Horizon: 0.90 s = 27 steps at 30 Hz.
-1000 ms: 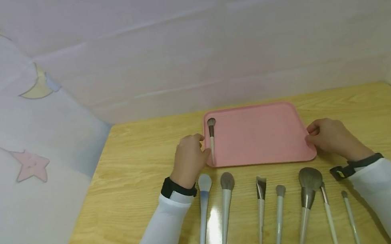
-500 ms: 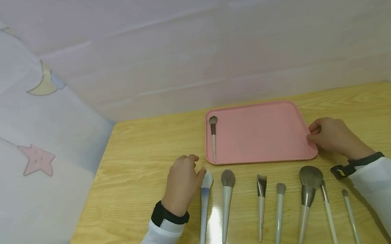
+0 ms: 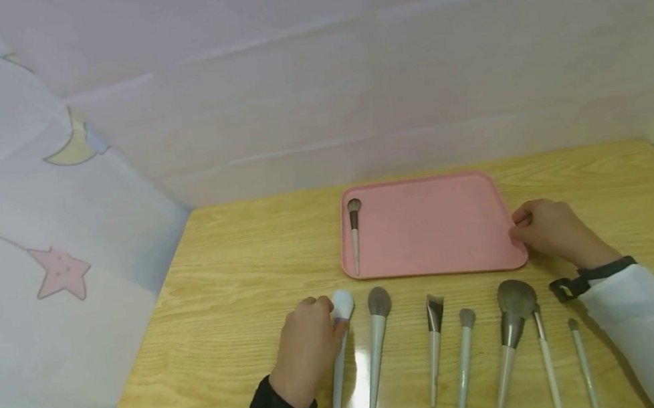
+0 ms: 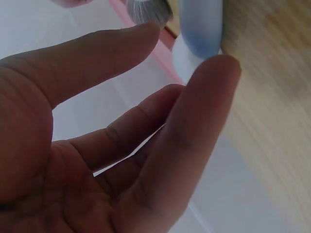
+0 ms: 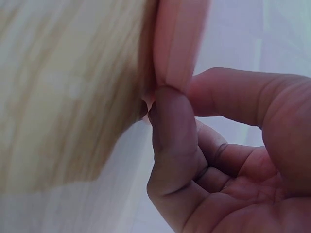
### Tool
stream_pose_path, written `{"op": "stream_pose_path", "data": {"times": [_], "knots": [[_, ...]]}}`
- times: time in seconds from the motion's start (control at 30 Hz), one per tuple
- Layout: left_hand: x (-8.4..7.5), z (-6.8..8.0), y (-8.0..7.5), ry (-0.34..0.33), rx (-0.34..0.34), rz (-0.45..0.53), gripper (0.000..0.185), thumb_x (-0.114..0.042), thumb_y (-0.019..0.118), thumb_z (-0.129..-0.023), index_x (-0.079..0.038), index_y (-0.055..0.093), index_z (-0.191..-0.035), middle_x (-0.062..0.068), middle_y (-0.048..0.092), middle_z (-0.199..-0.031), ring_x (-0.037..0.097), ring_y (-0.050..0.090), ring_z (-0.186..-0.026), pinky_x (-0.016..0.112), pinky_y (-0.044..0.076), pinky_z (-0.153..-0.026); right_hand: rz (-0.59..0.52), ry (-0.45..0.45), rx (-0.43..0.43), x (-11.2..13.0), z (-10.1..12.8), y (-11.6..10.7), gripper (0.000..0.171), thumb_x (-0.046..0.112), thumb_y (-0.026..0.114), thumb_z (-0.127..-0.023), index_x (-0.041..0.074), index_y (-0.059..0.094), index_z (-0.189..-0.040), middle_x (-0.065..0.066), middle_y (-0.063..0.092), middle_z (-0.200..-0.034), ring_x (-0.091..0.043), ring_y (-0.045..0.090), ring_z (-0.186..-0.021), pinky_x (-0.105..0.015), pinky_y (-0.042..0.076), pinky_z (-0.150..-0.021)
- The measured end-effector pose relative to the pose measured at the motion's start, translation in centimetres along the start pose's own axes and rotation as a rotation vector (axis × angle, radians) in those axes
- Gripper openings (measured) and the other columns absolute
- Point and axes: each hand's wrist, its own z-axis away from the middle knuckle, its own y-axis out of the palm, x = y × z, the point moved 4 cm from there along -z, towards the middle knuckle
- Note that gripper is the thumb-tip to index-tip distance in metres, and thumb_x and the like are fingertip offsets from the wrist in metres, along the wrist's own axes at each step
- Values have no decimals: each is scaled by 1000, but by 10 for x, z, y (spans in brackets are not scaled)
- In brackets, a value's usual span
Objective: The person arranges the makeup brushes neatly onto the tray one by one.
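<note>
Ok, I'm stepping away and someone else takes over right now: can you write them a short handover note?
Left hand: fingers at the blue-handled brush, leftmost in the row on the table; the wrist view shows fingers around it, not yet closed.
Right hand: pinches the right rim of the pink tray.
Done: one small brush lies along the tray's left side.
Left: seven brushes in a row in front of the tray, the blue-handled one first, then the grey-handled ones to its right. Moving them onto the tray looks like the remaining work.

Wooden table point(image 3: 234, 295) bears pink tray point(image 3: 437, 265) and seemingly seven brushes point(image 3: 434, 346).
</note>
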Motion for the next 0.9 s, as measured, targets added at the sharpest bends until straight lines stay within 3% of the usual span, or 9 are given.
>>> {"op": "stream_pose_path", "data": {"times": [0.07, 0.33, 0.67, 0.9], "knots": [[-1, 6, 2, -6, 0, 13, 20, -11, 85, -87, 5, 74, -92, 13, 69, -78, 13, 60, -61, 22, 48, -51, 4, 1, -1, 0, 0, 0, 41, 16, 65, -94, -18, 61, -117, -26, 72, -96, -29, 66, -82, -29, 49, -64], [-4, 24, 8, -22, 49, 54, 28, -8, 88, -83, 9, 70, -95, 16, 70, -83, 29, 74, -72, 32, 61, -60, 15, 8, -3, -1, -1, 1, 40, 16, 65, -94, -17, 62, -116, -25, 71, -95, -28, 65, -81, -29, 48, -64], [-1, 27, 17, -63, 84, 121, 25, -3, 83, -86, 11, 68, -99, 18, 69, -86, 31, 73, -75, 34, 62, -61, -2, 5, 1, 1, 2, 2, 40, 16, 65, -94, -17, 61, -116, -24, 71, -95, -27, 65, -81, -29, 49, -64], [3, 25, 19, -47, 75, 145, 19, 0, 80, -86, 10, 67, -95, 18, 70, -83, 29, 74, -74, 33, 61, -61, -4, 13, 1, 2, 3, 1, 40, 15, 65, -95, -18, 61, -117, -25, 70, -95, -28, 65, -81, -29, 49, -64]]}}
